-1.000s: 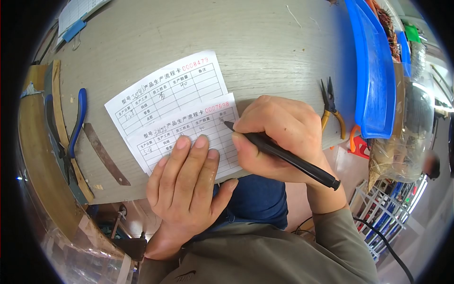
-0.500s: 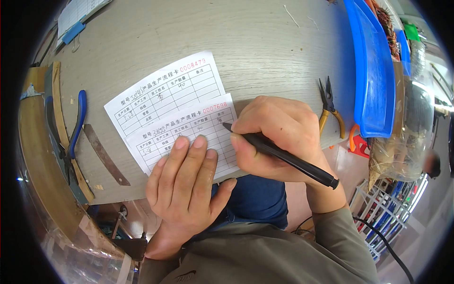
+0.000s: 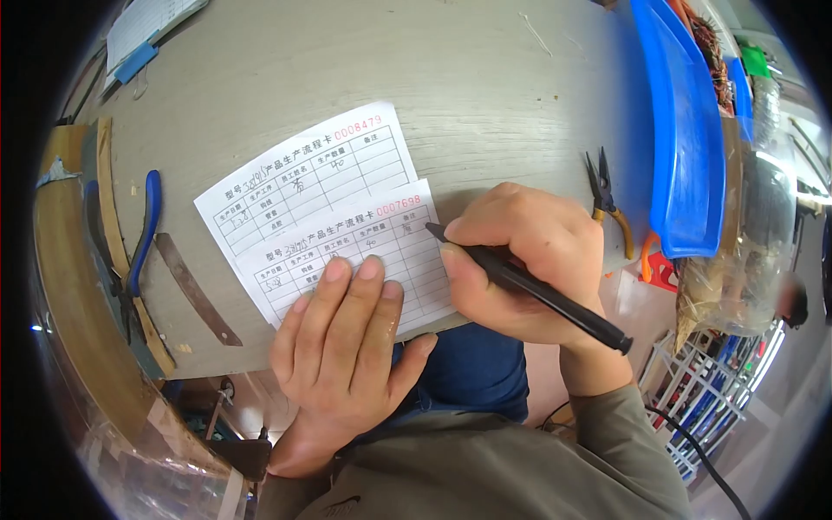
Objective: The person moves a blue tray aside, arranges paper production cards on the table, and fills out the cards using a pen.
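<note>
Two printed cards with tables and handwriting overlap on the table. The upper card [image 3: 368,162], numbered 0008479, lies partly under the lower card [image 3: 422,260], numbered 0007698. My left hand [image 3: 347,338] rests flat on the lower card, its fingers stretched out over the rows and hiding some of them. In my right hand [image 3: 529,269] is a black pen [image 3: 546,295], gripped between thumb and fingers. Its tip points at the last column of the lower card, just right of a handwritten mark there. Whether the tip touches the paper I cannot tell.
Long-nose pliers [image 3: 601,186] lie right of my right hand, beside a blue tray [image 3: 685,130]. To the left are blue-handled pliers [image 3: 147,225] and a flat metal strip [image 3: 195,290]. A clipped stack of paper [image 3: 152,35] lies at the upper left of the table [image 3: 485,95].
My right hand and the pen have shifted slightly right, the tip leaving the handwritten mark in the last column. My left hand stays on the lower card. The whole view has moved a little.
</note>
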A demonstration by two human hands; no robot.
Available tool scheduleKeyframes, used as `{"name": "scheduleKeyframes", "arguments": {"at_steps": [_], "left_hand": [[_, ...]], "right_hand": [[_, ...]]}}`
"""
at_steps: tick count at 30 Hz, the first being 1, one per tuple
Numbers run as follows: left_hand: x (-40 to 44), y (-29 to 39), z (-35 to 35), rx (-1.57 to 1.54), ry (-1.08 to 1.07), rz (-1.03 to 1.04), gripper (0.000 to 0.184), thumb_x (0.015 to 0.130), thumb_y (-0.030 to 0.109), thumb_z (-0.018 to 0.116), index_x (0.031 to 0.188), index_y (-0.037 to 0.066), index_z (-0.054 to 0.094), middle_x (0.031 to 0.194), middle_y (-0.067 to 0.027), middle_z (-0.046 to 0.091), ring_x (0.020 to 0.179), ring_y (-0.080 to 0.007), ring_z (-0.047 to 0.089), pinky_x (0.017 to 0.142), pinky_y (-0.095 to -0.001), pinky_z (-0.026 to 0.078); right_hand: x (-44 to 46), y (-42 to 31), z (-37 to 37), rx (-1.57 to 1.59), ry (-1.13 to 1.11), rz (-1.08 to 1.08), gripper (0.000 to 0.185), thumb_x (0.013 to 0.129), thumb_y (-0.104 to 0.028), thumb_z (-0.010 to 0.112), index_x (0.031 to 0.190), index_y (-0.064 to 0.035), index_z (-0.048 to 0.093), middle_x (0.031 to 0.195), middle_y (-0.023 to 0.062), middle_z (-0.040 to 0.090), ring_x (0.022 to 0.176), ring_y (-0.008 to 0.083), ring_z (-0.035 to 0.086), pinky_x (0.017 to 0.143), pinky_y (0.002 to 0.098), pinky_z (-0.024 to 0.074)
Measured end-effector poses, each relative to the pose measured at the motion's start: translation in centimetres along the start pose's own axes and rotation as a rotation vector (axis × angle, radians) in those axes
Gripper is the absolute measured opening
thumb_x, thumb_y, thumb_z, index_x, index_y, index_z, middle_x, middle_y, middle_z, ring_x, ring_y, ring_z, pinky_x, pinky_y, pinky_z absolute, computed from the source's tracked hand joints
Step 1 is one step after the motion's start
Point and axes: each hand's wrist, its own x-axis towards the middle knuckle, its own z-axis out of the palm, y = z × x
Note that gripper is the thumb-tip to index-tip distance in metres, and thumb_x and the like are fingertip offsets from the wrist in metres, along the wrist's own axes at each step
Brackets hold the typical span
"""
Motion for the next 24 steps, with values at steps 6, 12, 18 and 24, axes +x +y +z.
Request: {"name": "scheduleKeyframes", "arguments": {"at_steps": [6,12,18,24], "left_hand": [[-0.18,-0.12,0.25,-0.002,0.015,0.01,0.051,0.102,0.049,0.064,0.129,0.006,0.067,0.137,-0.0145,0.071,0.13,-0.0359,0.065,0.103,-0.0472,0.048],[-0.18,-0.18,0.17,-0.004,0.01,0.009,0.052,0.102,0.049,0.064,0.128,0.005,0.067,0.137,-0.0149,0.07,0.13,-0.0361,0.065,0.103,-0.0474,0.048],[-0.08,0.11,0.32,-0.005,0.036,-0.022,0.047,0.104,0.049,0.06,0.125,0.009,0.072,0.136,-0.008,0.072,0.13,-0.0293,0.066,0.108,-0.043,0.044],[-0.09,0.01,0.01,0.013,0.007,0.01,0.051,0.103,0.05,0.063,0.125,0.004,0.069,0.136,-0.0148,0.071,0.131,-0.0352,0.064,0.104,-0.0477,0.047]], "right_hand": [[0.07,-0.01,-0.2,-0.001,-0.032,0.007,0.019,0.073,0.003,0.08,0.088,-0.0024,0.068,0.078,0.0089,0.071,0.066,0.0217,0.069,0.06,0.0311,0.0541],[0.06,0.14,-0.13,-0.01,-0.034,0.003,0.02,0.072,0.002,0.08,0.088,-0.0024,0.069,0.078,0.0089,0.071,0.066,0.0222,0.069,0.06,0.0314,0.054],[0.25,0.09,-0.08,-0.011,-0.036,0.005,0.019,0.073,0.001,0.081,0.088,-0.0032,0.069,0.078,0.0091,0.071,0.066,0.023,0.069,0.059,0.0314,0.0534],[0.28,-0.08,0.27,0.017,-0.013,0.024,0.022,0.073,0.002,0.077,0.088,-0.0052,0.062,0.074,0.0099,0.062,0.064,0.0304,0.063,0.057,0.039,0.0507]]}}
